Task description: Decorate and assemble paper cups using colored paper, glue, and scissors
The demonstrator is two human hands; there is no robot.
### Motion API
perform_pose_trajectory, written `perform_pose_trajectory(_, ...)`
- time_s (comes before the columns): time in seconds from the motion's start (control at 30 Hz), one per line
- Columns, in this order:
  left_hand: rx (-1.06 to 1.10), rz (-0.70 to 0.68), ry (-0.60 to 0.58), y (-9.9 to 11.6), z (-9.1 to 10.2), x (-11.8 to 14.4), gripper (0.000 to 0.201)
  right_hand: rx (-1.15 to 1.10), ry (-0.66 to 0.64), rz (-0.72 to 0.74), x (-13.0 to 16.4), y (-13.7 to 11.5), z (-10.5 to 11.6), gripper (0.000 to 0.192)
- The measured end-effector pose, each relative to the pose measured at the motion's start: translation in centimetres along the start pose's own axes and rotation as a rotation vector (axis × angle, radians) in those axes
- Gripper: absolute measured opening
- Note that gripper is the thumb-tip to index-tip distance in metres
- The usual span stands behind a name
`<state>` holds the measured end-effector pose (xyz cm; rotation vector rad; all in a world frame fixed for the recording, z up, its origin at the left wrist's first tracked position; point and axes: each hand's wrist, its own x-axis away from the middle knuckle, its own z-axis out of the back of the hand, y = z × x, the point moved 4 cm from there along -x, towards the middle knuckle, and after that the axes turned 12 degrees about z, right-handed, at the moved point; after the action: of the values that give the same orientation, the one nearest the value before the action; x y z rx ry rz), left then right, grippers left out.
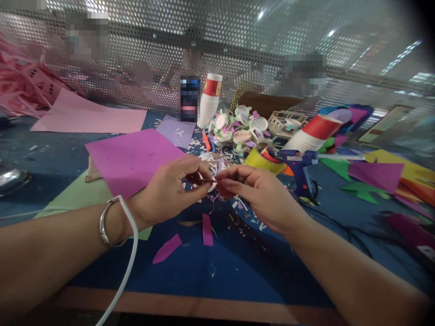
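Note:
My left hand (173,188) and my right hand (261,192) meet above the middle of the table, fingertips pinched close together. Between them is a thin, dark strip (209,180), seen edge-on; it looks like paper. Below the hands lie two cut magenta paper strips, one upright (207,230) and one slanted with a pointed end (167,249). A large magenta paper sheet (132,156) lies beside my left hand, over a green sheet (78,199). To the right of my right hand stands a blue glue gun (299,170).
Paper scraps litter the table behind my hands, near a pile of round paper pieces (241,129). Stacked paper cups stand upright (209,102) and lean (316,133). Dark cables (340,226) run at right. Pink paper (88,113) and a perforated metal screen (142,59) are behind.

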<state>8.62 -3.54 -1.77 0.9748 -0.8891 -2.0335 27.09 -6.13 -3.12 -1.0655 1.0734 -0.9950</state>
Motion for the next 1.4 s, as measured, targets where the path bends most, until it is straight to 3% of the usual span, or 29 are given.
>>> perform_pose_trajectory(0.17,-0.168,-0.228,0.024,0.8,0.5,0.2,0.018,-0.153,0.027,-0.028,0.1,0.1,-0.3,0.023)
perform_pose_trajectory(0.33,-0.247,-0.262,0.037,1.2,0.4,0.4,0.016,-0.208,0.030,-0.049,0.2,0.0,-0.6,0.018)
perform_pose_trajectory(0.43,-0.267,-0.173,0.106,0.7,0.7,0.1,0.033,-0.181,0.096,-0.001,0.1,-0.3,-0.1,0.019)
perform_pose_trajectory(0.53,-0.265,0.034,0.121,-0.9,0.9,-0.5,0.048,-0.098,0.213,0.078,-0.2,-0.9,0.9,0.017)
perform_pose_trajectory(0.63,-0.343,0.241,-0.040,-2.8,0.3,-1.1,0.062,-0.028,0.299,0.094,-0.5,-1.1,1.9,0.016)
perform_pose_trajectory(0.77,-0.532,0.321,-0.184,-3.6,-0.3,-1.4,0.085,-0.001,0.305,0.056,-0.7,-0.8,2.4,0.015)
perform_pose_trajectory(0.97,-0.569,0.383,-0.229,-3.5,-0.5,-1.7,0.077,0.054,0.264,0.059,-0.6,-0.7,2.2,0.015)
perform_pose_trajectory(1.13,-0.545,0.346,-0.212,-3.8,-0.8,-1.9,0.065,0.061,0.257,0.075,-0.6,-0.4,2.1,0.015)
perform_pose_trajectory(1.4,-0.304,0.318,0.022,-2.9,0.3,-1.9,0.053,0.080,0.262,0.088,-0.5,-0.5,1.9,0.020)
